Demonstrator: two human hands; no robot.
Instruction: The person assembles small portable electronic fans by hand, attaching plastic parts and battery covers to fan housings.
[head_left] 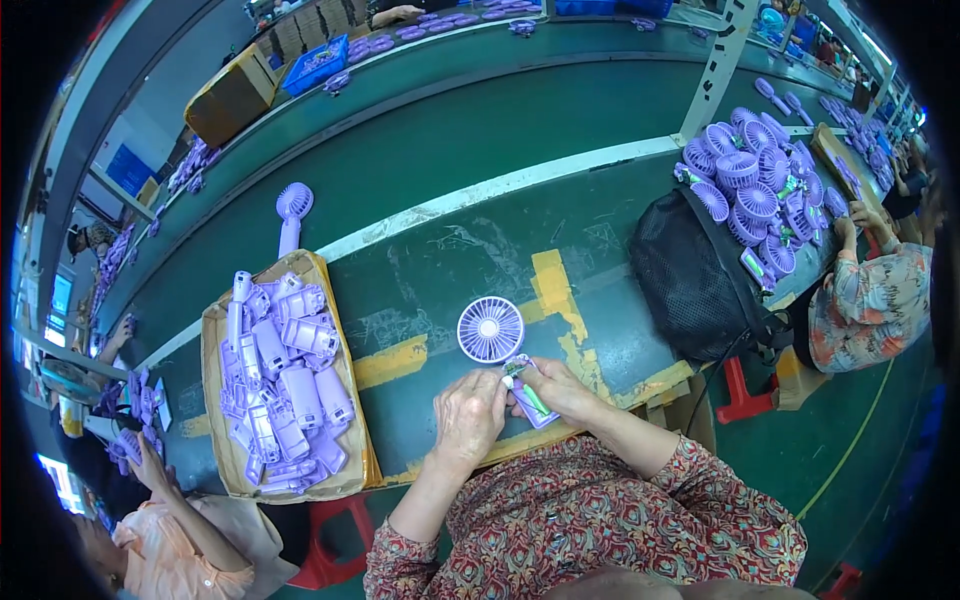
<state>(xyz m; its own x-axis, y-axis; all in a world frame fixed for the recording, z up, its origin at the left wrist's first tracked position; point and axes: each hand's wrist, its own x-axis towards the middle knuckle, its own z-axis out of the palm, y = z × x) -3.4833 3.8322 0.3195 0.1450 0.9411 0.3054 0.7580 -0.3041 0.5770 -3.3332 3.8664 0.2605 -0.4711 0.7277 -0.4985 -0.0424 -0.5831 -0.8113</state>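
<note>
Head view, and we've got a green tabletop point(450, 235), a carton point(362, 450) heaped with purple casings point(300, 395) at its near edge on the left, a black mesh bag point(690, 275) right of centre; mid near edge, the purple fan point(490, 330), left hand point(468, 415) and right hand point(562, 390) both clamped below its head, around a small circuit board point(518, 365)

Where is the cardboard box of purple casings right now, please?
In the head view, the cardboard box sits left of the person's left hand, a purple fan just past its far edge.
</note>
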